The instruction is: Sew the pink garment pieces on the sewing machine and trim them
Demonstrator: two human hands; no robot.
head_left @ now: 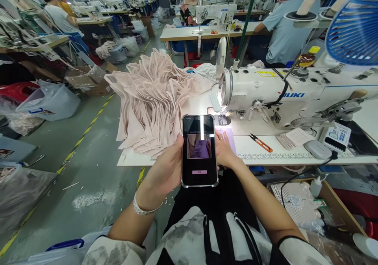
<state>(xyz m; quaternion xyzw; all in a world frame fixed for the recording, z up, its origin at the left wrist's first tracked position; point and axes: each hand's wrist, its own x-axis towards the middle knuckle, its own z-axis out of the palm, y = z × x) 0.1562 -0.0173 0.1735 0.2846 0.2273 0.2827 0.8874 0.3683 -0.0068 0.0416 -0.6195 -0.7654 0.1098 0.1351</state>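
Note:
My left hand [165,169] grips a smartphone [199,178] upright in front of my lap. Its lit screen shows a camera picture of a purple slip with a printed code. Partly behind the phone, my right hand [225,151] lies with its fingers stretched out on the purple slip of paper [230,139] at the table's front edge. The phone hides part of that hand. A large heap of pale pink fabric pieces [150,103] lies left of the phone. Just beyond the slip stands the white sewing machine [251,88], its needle area lit.
Orange-handled thread snips [261,143], a stack of cards [292,138] and a white rounded case [317,149] lie on the table at right. A blue fan [354,25] is at upper right. Plastic bins [50,101] stand on the left floor. Other people sit at machines further back.

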